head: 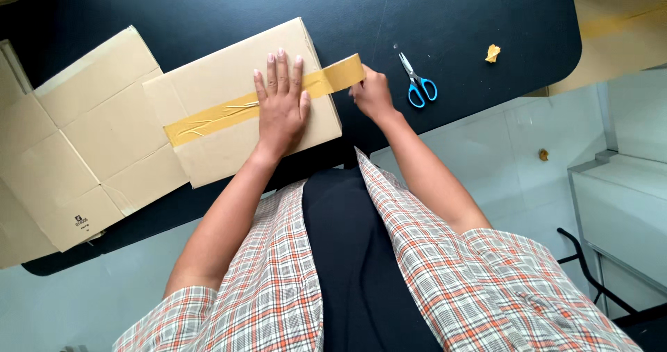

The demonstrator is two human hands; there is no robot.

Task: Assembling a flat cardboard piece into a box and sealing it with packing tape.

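Flattened cardboard box (236,109), light and stiff, lying at the black table's (472,18) near edge, is pressed under the spread left hand (281,105), while brown packing tape (333,77), thin and sticky, is pinched at its free end by the right hand (373,95); blue-handled scissors (417,81) lie nearby.

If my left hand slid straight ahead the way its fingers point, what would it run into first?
The left hand lies flat on the cardboard box, fingers pointing toward its far edge. Going straight on, it would cross the brown tape strip and leave the box onto bare black table. Nothing else appears in that line.
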